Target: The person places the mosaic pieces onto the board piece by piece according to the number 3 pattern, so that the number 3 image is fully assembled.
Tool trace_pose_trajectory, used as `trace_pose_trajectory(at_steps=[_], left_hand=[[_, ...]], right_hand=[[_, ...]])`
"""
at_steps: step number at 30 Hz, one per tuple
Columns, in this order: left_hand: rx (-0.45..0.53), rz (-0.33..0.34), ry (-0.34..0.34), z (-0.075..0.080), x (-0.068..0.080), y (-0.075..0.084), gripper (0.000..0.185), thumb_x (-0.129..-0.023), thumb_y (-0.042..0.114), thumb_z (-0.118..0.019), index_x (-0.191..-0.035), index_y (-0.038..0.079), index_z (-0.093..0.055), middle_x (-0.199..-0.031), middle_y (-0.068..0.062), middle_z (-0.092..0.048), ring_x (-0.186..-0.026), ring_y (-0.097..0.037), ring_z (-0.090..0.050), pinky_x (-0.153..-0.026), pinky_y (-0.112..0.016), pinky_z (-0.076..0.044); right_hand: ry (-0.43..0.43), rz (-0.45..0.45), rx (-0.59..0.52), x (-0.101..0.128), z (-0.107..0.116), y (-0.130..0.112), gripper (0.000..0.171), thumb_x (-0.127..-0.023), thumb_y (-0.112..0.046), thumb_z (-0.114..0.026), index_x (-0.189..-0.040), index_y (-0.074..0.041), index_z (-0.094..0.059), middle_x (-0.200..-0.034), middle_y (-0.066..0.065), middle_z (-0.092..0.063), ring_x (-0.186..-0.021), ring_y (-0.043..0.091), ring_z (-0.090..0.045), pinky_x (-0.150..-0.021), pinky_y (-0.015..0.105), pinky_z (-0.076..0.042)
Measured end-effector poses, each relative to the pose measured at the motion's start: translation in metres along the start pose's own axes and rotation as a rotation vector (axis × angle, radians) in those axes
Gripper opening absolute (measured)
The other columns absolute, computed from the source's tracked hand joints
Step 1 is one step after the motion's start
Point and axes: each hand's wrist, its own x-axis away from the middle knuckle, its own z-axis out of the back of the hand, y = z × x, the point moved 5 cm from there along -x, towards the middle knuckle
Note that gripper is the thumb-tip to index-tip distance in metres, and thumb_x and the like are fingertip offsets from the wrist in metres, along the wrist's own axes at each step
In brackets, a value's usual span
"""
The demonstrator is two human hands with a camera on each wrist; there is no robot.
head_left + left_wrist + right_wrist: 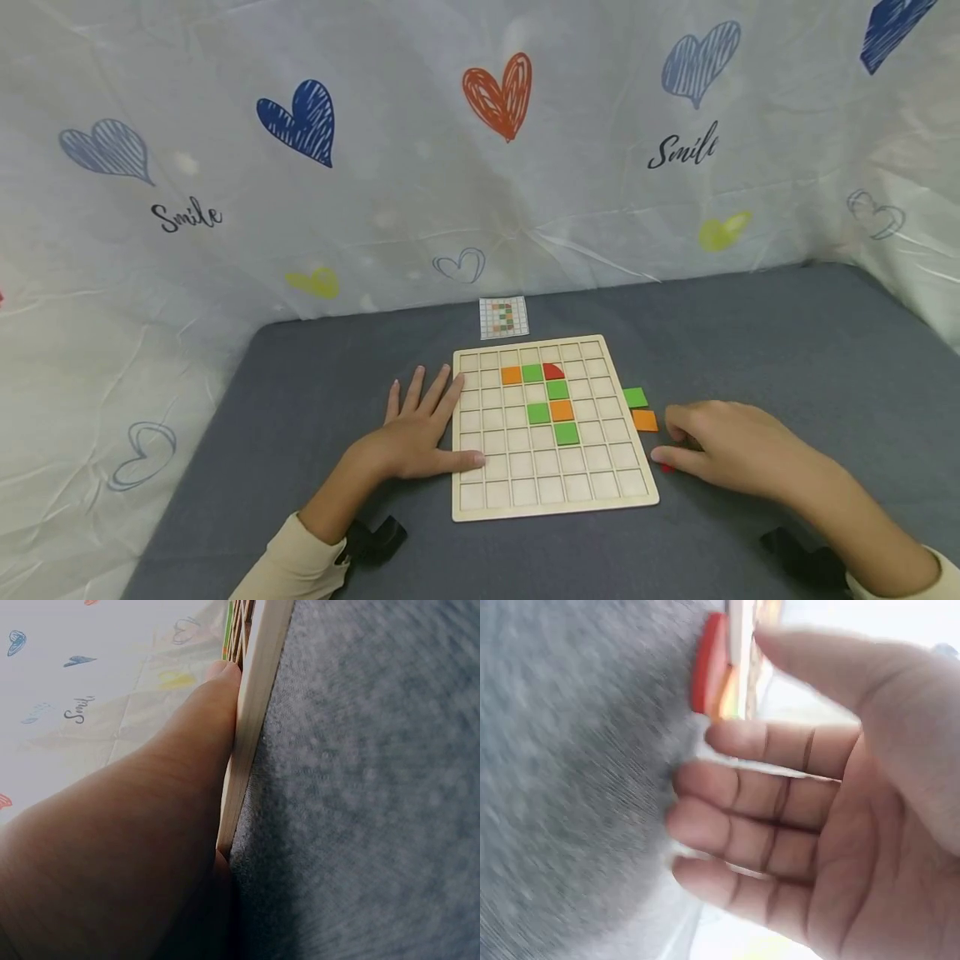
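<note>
A wooden grid board (517,505) lies on the cloth, with several green, orange and red tiles set in its squares. One of them is a red rounded tile (552,372) in an upper row. My left hand (412,437) rests with spread fingers at the board's left edge, thumb over the rim. To the right of the board, my right hand (738,446) hovers with thumb and index finger apart and nothing between them. Near its fingertips lies a loose red tile (709,664), mostly hidden by the hand in the head view.
A loose green tile (635,397) and an orange tile (644,420) lie against the board's right edge. Behind the board is a small printed pattern card (504,317). A white curtain with hearts (390,208) hangs behind the grey-covered table (360,350).
</note>
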Motion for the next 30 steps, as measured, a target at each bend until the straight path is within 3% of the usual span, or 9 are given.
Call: trace_pose_trajectory(at_steps=[3,5,10,18,30], left_hand=[[0.002,-0.003,0.005,-0.001,0.000,-0.001,0.106,-0.066,0.085,-0.035,-0.145,0.028,0.008,-0.150,-0.001,0.012,-0.132,-0.031,0.017,-0.098,-0.059,0.011],[0.002,-0.001,0.008,-0.002,-0.001,-0.003,0.106,-0.066,0.086,-0.035,-0.145,0.029,0.009,-0.150,0.000,0.012,-0.132,-0.030,0.018,-0.098,-0.059,0.012],[-0.008,0.008,0.009,-0.001,-0.001,-0.003,0.107,-0.064,0.087,-0.032,-0.144,0.030,0.011,-0.149,0.001,0.014,-0.132,-0.029,0.019,-0.098,-0.058,0.012],[0.009,-0.003,-0.002,0.003,0.002,0.002,0.106,-0.067,0.084,-0.036,-0.145,0.028,0.007,-0.150,-0.002,0.011,-0.132,-0.031,0.016,-0.098,-0.059,0.010],[-0.013,-0.010,0.013,0.004,0.003,0.003,0.106,-0.066,0.086,-0.032,-0.145,0.027,0.007,-0.150,-0.002,0.009,-0.133,-0.031,0.016,-0.098,-0.060,0.008]], right_hand=[[-0.025,0.062,-0.028,0.001,0.002,-0.004,0.031,-0.073,-0.047,-0.071,-0.074,-0.026,-0.047,-0.066,-0.014,-0.039,-0.056,0.002,-0.035,-0.049,0.021,-0.030],[-0.030,0.105,-0.026,-0.001,0.002,-0.008,0.029,-0.070,-0.034,-0.076,-0.076,-0.025,-0.049,-0.071,-0.012,-0.040,-0.059,0.003,-0.036,-0.051,0.022,-0.031],[0.004,0.141,-0.012,-0.002,0.001,-0.017,0.027,-0.067,-0.012,-0.075,-0.074,-0.022,-0.051,-0.071,-0.011,-0.040,-0.059,0.005,-0.037,-0.051,0.021,-0.033],[0.054,0.124,0.014,-0.001,0.000,-0.023,0.028,-0.066,-0.020,-0.078,-0.071,-0.023,-0.050,-0.067,-0.011,-0.038,-0.056,0.004,-0.035,-0.049,0.021,-0.030],[0.064,0.107,-0.016,-0.001,0.001,-0.023,0.023,-0.067,-0.010,-0.075,-0.077,-0.019,-0.057,-0.071,-0.010,-0.039,-0.058,0.005,-0.037,-0.050,0.020,-0.032]])
